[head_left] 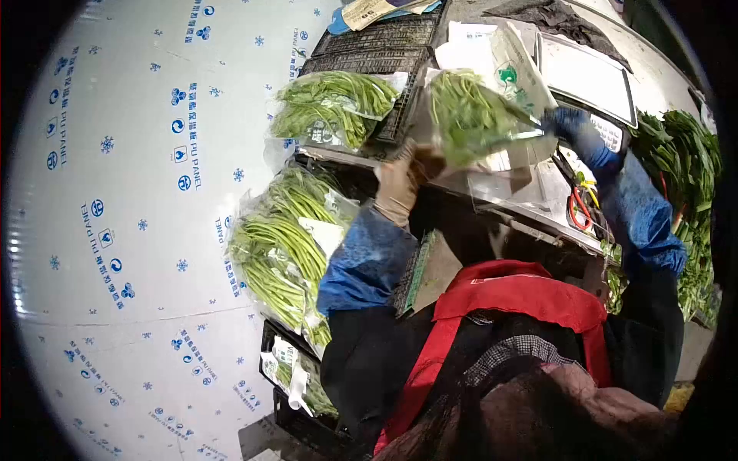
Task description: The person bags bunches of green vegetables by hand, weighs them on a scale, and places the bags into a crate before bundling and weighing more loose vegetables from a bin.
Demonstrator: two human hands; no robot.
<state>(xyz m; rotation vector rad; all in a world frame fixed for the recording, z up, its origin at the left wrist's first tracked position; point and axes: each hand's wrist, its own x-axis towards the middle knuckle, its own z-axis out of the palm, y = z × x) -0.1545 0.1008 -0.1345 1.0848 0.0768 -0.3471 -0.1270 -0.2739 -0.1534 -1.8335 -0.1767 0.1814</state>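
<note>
A clear plastic bag of leafy green stems [470,115] is over the work surface, between my two hands. My left hand [398,184], in a pale glove, is closed at the bag's lower left corner; its fingertips are blurred. On the other side, my right hand [576,137], in a dark blue glove, is closed on the bag's edge. A thin dark strip beside those fingers is too blurred to name. Red-handled scissors [578,207] lie on the work surface below my right hand. Another bagged bunch of greens [336,107] rests to the left on a black crate.
More bagged green stems [280,242] are stacked by my left forearm, above a black crate [296,419]. A scale [588,77] stands at the back right. Loose leafy greens [680,169] are piled at the far right. A white printed wall panel [138,230] borders the left side.
</note>
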